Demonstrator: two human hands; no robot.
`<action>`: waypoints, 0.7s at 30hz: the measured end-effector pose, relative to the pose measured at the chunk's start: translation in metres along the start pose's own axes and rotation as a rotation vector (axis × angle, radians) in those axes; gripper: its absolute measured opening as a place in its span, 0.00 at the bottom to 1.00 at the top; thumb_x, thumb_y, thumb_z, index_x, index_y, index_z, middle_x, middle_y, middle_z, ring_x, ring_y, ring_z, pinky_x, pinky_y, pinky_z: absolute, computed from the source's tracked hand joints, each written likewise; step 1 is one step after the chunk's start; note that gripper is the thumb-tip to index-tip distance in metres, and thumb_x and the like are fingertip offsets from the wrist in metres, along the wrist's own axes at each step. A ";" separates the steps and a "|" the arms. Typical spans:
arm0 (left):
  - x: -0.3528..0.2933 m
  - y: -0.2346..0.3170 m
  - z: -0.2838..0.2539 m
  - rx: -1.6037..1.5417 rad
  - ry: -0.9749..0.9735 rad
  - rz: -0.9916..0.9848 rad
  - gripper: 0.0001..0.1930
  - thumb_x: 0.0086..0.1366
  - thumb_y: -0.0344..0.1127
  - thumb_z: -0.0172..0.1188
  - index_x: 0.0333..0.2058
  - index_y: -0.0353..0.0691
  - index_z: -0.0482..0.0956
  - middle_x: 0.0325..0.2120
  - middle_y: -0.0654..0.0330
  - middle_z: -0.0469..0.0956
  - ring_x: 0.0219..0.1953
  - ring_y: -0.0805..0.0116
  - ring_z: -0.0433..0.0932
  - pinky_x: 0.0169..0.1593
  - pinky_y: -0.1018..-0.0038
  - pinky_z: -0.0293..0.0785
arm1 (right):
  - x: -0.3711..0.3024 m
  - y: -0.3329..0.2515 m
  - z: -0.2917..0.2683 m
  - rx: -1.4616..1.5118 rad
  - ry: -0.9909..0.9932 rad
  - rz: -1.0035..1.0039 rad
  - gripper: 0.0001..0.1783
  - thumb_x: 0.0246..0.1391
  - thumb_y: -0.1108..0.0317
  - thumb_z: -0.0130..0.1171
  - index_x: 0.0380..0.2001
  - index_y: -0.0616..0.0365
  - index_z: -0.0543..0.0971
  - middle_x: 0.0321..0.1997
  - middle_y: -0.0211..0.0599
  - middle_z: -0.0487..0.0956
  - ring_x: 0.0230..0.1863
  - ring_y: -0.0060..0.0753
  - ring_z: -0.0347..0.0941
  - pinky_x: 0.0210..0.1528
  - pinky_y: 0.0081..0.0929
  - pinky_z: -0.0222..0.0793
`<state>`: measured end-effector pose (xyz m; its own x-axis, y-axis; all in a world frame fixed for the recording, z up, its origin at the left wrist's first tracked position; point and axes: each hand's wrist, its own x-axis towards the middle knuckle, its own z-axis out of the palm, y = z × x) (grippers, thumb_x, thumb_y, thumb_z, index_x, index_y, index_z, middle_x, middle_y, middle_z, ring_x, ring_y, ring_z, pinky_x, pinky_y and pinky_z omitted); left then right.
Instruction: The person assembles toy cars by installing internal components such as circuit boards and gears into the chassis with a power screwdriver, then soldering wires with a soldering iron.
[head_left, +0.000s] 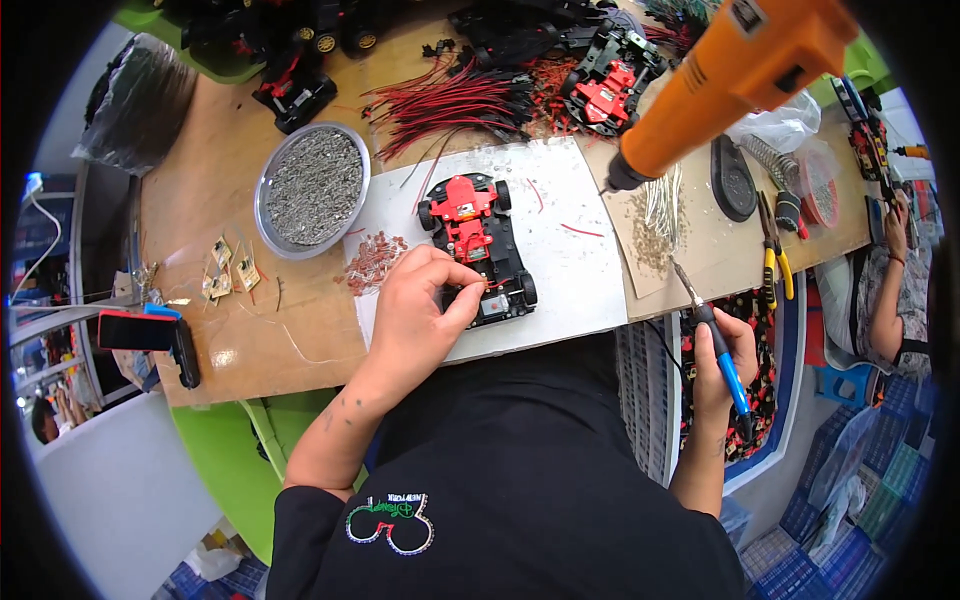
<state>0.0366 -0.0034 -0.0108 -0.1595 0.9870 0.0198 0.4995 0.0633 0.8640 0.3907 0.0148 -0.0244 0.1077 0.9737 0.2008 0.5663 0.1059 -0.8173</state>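
"Toy car chassis [480, 243], black with red parts on top: how does it likely handle?"

"Light and stiff, by the look of it. It seems to be hard plastic, so it should not bend much in the fingers. The smooth surface may slip a little, and the wheels [503, 195] could let it roll if it rests on them (the view from above does not settle that)."

"Where is the best hold?"

"Probably the black side edges, midway between the wheels. The small fittings at the near end look the most fragile, so a squeeze there seems unwise."

"And where does it lie relative to the hands?"

"On the white sheet [585, 295], in front of the person. The left hand [415, 308] is right beside it, fingers reaching over its near left part; the right hand [711, 385] is well apart, off to the right."

"How do the hands stand?"

"The left has thumb and forefinger together in a pinch over the near end; whether anything sits between them, one cannot tell. The right is wrapped around the blue handle of a soldering iron [731, 374], metal tip pointing away from the body."
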 end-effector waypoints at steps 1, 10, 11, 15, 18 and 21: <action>-0.001 -0.003 -0.001 0.008 0.011 -0.009 0.04 0.53 0.28 0.67 0.28 0.36 0.83 0.27 0.58 0.75 0.34 0.60 0.75 0.38 0.68 0.70 | 0.000 -0.001 0.000 0.010 -0.013 -0.003 0.13 0.52 0.75 0.66 0.42 0.63 0.80 0.36 0.31 0.79 0.35 0.19 0.72 0.40 0.18 0.69; 0.003 -0.005 0.001 -0.003 -0.044 -0.049 0.03 0.51 0.30 0.67 0.24 0.38 0.83 0.26 0.58 0.76 0.35 0.58 0.77 0.42 0.64 0.72 | 0.002 -0.045 0.038 0.498 -0.254 -0.140 0.17 0.47 0.75 0.67 0.41 0.66 0.78 0.33 0.36 0.76 0.32 0.23 0.68 0.38 0.19 0.64; 0.004 -0.004 -0.001 0.011 -0.068 -0.075 0.04 0.50 0.31 0.67 0.24 0.38 0.82 0.26 0.58 0.77 0.35 0.58 0.77 0.42 0.64 0.71 | 0.004 -0.051 0.045 0.519 -0.329 -0.132 0.16 0.47 0.75 0.67 0.41 0.66 0.79 0.33 0.35 0.76 0.31 0.22 0.68 0.36 0.18 0.63; 0.003 -0.009 -0.001 0.026 -0.070 -0.047 0.05 0.51 0.30 0.66 0.27 0.35 0.82 0.27 0.59 0.74 0.32 0.64 0.76 0.38 0.70 0.72 | 0.009 -0.060 0.070 0.500 -0.458 -0.130 0.14 0.44 0.77 0.68 0.38 0.66 0.81 0.28 0.35 0.78 0.28 0.22 0.70 0.32 0.18 0.63; 0.003 -0.010 0.000 0.055 -0.054 -0.033 0.05 0.50 0.29 0.65 0.26 0.34 0.82 0.26 0.58 0.74 0.32 0.63 0.76 0.39 0.69 0.72 | 0.010 -0.061 0.081 0.466 -0.502 -0.163 0.14 0.44 0.78 0.68 0.38 0.65 0.82 0.28 0.36 0.79 0.28 0.24 0.71 0.32 0.19 0.64; 0.002 -0.007 0.001 0.079 -0.042 -0.030 0.05 0.50 0.28 0.65 0.25 0.34 0.81 0.26 0.57 0.74 0.32 0.63 0.76 0.39 0.69 0.73 | 0.010 -0.065 0.085 0.473 -0.535 -0.166 0.14 0.44 0.78 0.68 0.38 0.64 0.82 0.27 0.36 0.79 0.27 0.25 0.72 0.32 0.20 0.65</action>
<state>0.0333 -0.0016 -0.0172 -0.1401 0.9897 -0.0282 0.5611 0.1028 0.8214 0.2854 0.0351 -0.0158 -0.4312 0.8897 0.1502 0.1143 0.2190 -0.9690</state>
